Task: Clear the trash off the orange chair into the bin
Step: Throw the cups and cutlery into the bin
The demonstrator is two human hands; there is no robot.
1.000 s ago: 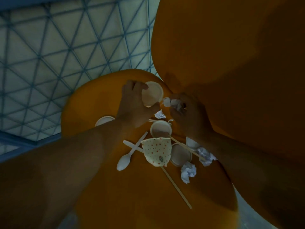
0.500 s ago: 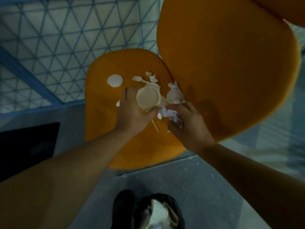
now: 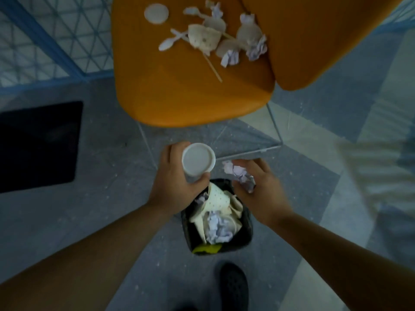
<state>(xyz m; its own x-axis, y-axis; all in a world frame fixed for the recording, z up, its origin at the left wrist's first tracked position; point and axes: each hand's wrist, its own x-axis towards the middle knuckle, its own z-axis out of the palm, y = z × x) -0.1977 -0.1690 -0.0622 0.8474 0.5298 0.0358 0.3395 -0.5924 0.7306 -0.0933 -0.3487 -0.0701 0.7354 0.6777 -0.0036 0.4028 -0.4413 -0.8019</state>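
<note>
- We see our left hand (image 3: pixel 174 178) above the near-left edge of the bin (image 3: pixel 243 234), fingers wrapped around a small white cup (image 3: pixel 198 160) whose flat round end faces the camera.
- Our right hand (image 3: pixel 258 189) is just to the right of it, over the bin's right rim, fingers curled loosely around a crumpled white paper wad (image 3: pixel 239 175); part of the wad sticks out past the fingertips.
- The two hands are close together but not touching; cup and wad sit side by side with a small gap between them.
- The bin is a dark, black container standing on the grey speckled floor (image 3: pixel 107 198), between our forearms; it already holds a dotted paper cup (image 3: pixel 216 199), beige paper pieces, crumpled white paper (image 3: pixel 216 227) and something yellow-green at its near edge.
- The orange chair (image 3: pixel 179 90) stands beyond the bin, at the top of the view, well apart from both hands.
- On its seat we can make out a round white lid (image 3: pixel 156 13), a white plastic spoon (image 3: pixel 169 42), a dotted crushed cup (image 3: pixel 203 39), a thin wooden stick (image 3: pixel 213 69), pale round cups and several crumpled paper wads (image 3: pixel 257 49), all bunched near the backrest.
- A dark shoe (image 3: pixel 233 286) shows on the floor just below the bin.
- A black rectangular mat (image 3: pixel 38 144) lies on the floor at the left.
</note>
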